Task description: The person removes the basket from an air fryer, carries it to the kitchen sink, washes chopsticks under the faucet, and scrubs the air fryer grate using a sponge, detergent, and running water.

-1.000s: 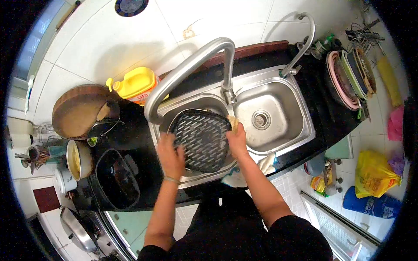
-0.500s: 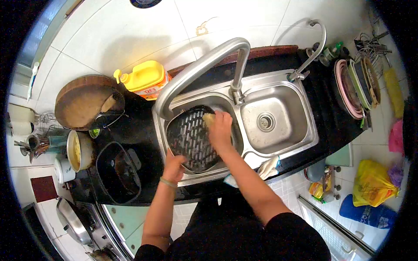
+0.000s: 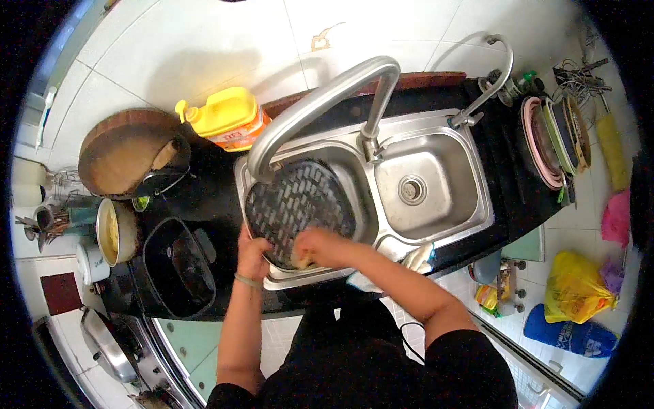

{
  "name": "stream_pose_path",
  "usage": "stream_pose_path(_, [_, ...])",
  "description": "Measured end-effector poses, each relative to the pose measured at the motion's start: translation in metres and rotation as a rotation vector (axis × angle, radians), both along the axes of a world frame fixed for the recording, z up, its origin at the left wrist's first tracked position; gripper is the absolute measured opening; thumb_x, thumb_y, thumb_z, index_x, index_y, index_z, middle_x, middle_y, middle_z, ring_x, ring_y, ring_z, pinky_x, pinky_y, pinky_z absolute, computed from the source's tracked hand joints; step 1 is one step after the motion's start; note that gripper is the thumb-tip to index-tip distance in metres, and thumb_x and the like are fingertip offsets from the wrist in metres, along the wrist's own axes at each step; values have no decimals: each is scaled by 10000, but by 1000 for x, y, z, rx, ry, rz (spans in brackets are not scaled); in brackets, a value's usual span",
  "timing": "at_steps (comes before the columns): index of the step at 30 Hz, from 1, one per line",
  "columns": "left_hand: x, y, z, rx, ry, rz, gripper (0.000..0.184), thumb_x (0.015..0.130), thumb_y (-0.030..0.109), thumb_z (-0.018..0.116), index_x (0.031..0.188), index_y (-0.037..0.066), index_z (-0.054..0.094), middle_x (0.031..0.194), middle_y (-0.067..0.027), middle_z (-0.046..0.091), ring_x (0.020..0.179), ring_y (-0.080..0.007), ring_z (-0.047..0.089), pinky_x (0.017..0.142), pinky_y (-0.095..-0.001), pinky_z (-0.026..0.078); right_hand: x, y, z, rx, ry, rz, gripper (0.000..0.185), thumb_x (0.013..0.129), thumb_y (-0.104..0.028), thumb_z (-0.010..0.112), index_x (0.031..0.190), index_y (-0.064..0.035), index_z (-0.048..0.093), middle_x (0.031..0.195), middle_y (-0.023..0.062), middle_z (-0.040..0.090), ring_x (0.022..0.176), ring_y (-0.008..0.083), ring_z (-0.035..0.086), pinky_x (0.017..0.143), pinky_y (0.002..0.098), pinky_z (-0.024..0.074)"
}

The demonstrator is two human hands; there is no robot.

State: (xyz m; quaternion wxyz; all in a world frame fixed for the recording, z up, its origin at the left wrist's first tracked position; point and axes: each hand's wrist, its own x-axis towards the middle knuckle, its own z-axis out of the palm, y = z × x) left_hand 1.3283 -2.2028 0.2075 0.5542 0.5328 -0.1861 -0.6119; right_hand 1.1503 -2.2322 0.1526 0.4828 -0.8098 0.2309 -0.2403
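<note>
A black slotted tray point(image 3: 300, 201) lies tilted over the left sink basin, under the large curved faucet point(image 3: 327, 102). My left hand point(image 3: 253, 258) grips its lower left edge, with the thumb over the rim. At the tray's near edge, my right hand point(image 3: 317, 247) is closed round a yellowish sponge point(image 3: 303, 259), pressed to the slotted surface; the sponge is mostly hidden by the fingers. The right basin point(image 3: 426, 184) shows its drain.
Left of the sink are a black bin-like container point(image 3: 178, 269), a cream pot point(image 3: 116, 232), a round wooden board point(image 3: 129, 153) and a yellow jug point(image 3: 228, 119). A cloth point(image 3: 417, 260) lies at the front edge. Plates point(image 3: 538, 143) stand at right.
My right hand has moved with the sponge from the tray's upper right to its near edge. My left hand has shifted from over the tray to its left rim. The tray has tilted and moved left.
</note>
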Motion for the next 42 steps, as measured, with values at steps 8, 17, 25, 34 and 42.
stream_pose_path(8, [-9, -2, 9, -27, 26, -97, 719, 527, -127, 412, 1226, 36, 388, 1085, -102, 539, 961, -238, 560, 779, -329, 475, -23, -62, 8, -478, 364, -695, 223, 637, 28, 529, 855, -16, 546, 888, 162, 518, 848, 349, 485, 778, 404, 421])
stream_pose_path(17, [-8, 0, -12, 10, 33, 6, 694, 536, -93, 418, 1220, 22, 412, 1057, -87, 547, 918, -230, 570, 775, -323, 479, 20, -10, 23, -209, -144, -150, 114, 691, -27, 543, 780, -42, 612, 912, 110, 566, 936, 295, 520, 825, 359, 413])
stream_pose_path(25, [-20, 3, 3, -132, -132, 43, 713, 553, -152, 392, 1245, 16, 397, 1108, -80, 534, 1008, -206, 531, 873, -310, 417, -50, -56, 17, -490, 549, -271, 45, 637, -50, 560, 661, -40, 596, 826, 113, 552, 879, 258, 521, 761, 343, 447])
stream_pose_path(34, [-41, -5, 26, -298, -611, 91, 417, 629, -128, 427, 1026, -27, 506, 949, -45, 566, 879, -123, 538, 823, -234, 404, 9, 10, 3, -156, 209, -454, 168, 590, 10, 593, 749, -43, 582, 766, 146, 569, 772, 329, 559, 679, 413, 453])
stream_pose_path(42, [-37, -1, 22, -256, -543, 128, 443, 626, -132, 418, 1048, -36, 511, 970, -55, 577, 894, -140, 552, 837, -249, 409, -28, -4, -17, -401, 305, -530, 194, 589, -1, 568, 767, -55, 623, 821, 134, 578, 822, 317, 535, 741, 388, 436])
